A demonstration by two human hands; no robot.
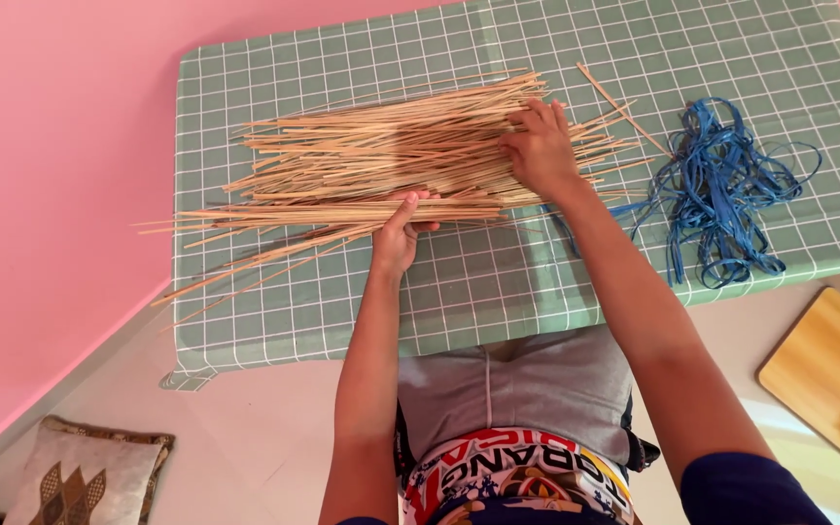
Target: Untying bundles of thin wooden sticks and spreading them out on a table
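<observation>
A loose pile of long thin pale wooden sticks (362, 160) lies spread across a table covered in green checked cloth (498, 292). My left hand (401, 231) grips a small bunch of sticks at the pile's near edge, thumb on top. My right hand (540, 146) rests palm down on the right part of the pile, fingers spread over the sticks. Some sticks jut past the table's left edge.
A tangle of blue strips (721, 190) lies on the cloth to the right of the sticks. A wooden board (823, 365) with a clear bag sits on the floor at lower right. A patterned cushion (85, 474) lies at lower left, by the pink wall (51, 146).
</observation>
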